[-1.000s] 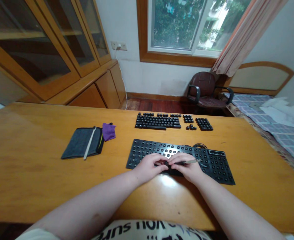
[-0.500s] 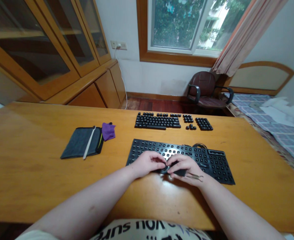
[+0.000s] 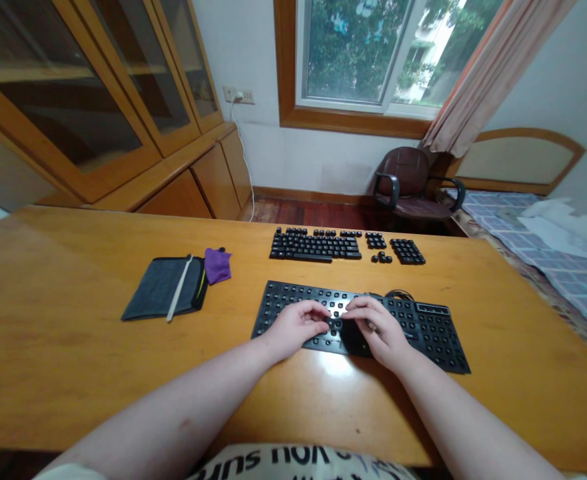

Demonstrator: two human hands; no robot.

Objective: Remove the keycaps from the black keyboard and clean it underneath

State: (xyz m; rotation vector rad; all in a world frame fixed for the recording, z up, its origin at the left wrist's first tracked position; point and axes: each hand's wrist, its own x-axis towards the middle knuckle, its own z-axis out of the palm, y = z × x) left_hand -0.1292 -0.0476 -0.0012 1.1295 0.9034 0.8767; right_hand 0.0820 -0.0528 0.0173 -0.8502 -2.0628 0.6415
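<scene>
A black keyboard base (image 3: 423, 327) with its keycaps taken off lies on the wooden desk (image 3: 73, 347) in front of me. The removed keycaps (image 3: 318, 245) are laid out in rows behind it. My left hand (image 3: 293, 327) and my right hand (image 3: 380, 330) meet over the middle of the base, near its front edge. Both have their fingers pinched together on a small black part (image 3: 334, 325) between them. A dark piece (image 3: 353, 341) shows under my right palm. I cannot make out a tool in my right hand.
A grey pouch (image 3: 156, 290) with a white stick (image 3: 179, 287) on it lies at the left, a purple cloth (image 3: 217, 264) beside it. A brown armchair (image 3: 408, 183) stands beyond the desk. Wooden cabinets (image 3: 123, 100) line the left wall; a bed (image 3: 563, 253) is at the right.
The thin metal tool stuck out of my right hand, then lay beneath it, and is now out of sight. Both hands have moved slightly back onto the keyboard base.
</scene>
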